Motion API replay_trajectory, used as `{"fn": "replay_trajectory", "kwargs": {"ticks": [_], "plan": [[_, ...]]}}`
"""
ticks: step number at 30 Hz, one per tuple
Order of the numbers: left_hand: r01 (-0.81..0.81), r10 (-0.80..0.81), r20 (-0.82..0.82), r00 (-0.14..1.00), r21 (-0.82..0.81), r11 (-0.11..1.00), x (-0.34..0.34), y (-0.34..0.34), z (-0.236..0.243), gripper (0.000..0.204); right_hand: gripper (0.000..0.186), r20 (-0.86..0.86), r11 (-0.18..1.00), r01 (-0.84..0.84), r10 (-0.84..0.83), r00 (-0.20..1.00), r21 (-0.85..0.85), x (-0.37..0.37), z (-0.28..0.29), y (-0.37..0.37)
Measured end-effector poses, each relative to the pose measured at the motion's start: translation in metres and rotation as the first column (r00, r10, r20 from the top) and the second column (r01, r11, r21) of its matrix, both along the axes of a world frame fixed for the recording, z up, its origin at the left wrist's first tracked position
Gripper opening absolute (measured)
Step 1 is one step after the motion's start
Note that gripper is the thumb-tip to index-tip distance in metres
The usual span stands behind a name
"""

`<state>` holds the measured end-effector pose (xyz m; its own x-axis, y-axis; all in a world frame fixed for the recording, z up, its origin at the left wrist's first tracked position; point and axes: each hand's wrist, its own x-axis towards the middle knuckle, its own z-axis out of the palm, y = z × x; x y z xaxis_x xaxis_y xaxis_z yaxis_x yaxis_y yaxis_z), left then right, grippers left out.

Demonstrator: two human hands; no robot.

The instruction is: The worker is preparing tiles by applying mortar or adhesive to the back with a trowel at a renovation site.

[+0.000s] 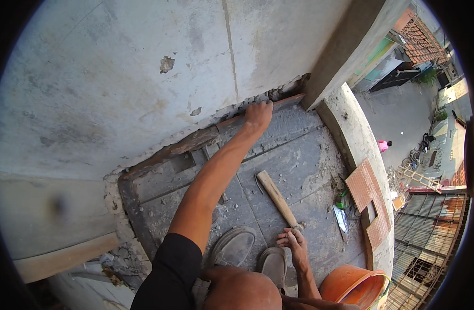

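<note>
My left arm reaches forward to the foot of the wall. There my left hand (259,114) is closed over the top edge of a narrow reddish-brown tile strip (287,103), which stands along the broken wall base. The fingertips behind the strip are hidden. Close to my knees, my right hand (294,245) hangs low with loosely bent fingers, and nothing shows in them. A hammer (276,198) with a wooden handle lies on the grey tiled floor (309,155), its head just beyond the right fingers.
Rubble and dust litter the floor around my shoes (234,248). An orange bucket (350,285) stands at the lower right. On the curved ledge (358,119) leans a patterned tile piece (370,183), near a blue-white packet (341,221). Beyond the ledge, a street lies far below.
</note>
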<state>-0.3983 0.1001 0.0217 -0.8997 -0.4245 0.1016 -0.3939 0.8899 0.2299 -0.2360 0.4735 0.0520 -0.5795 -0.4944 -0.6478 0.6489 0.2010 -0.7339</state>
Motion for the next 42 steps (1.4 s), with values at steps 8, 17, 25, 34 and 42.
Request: {"fn": "replay_trajectory", "kwargs": {"ticks": [8,17,25,34,42], "plan": [[-0.018,0.019,0.024,1.0,-0.028,0.999,-0.002,0.001,0.005,0.017,0.026,-0.005,1.0,-0.011,0.011,1.0,0.008,-0.001,-0.001,0.0],[-0.02,0.02,0.001,1.0,-0.045,0.999,-0.001,0.001,0.0,0.019,0.029,-0.034,0.999,-0.028,0.03,0.999,0.044,0.001,-0.002,0.004],[0.028,-0.028,-0.005,1.0,-0.07,0.997,0.009,-0.015,-0.004,0.019,0.033,-0.033,0.994,-0.101,0.103,0.994,0.046,0.0,-0.001,-0.004],[0.09,-0.093,0.113,0.989,0.024,0.996,-0.016,-0.02,0.013,0.017,0.034,-0.075,0.995,-0.072,0.078,0.994,0.071,-0.009,-0.007,0.007],[0.216,-0.229,0.264,0.937,0.076,0.973,-0.01,-0.026,0.012,0.026,0.029,-0.032,0.999,-0.026,0.027,0.999,0.036,-0.009,-0.008,0.018]]}}
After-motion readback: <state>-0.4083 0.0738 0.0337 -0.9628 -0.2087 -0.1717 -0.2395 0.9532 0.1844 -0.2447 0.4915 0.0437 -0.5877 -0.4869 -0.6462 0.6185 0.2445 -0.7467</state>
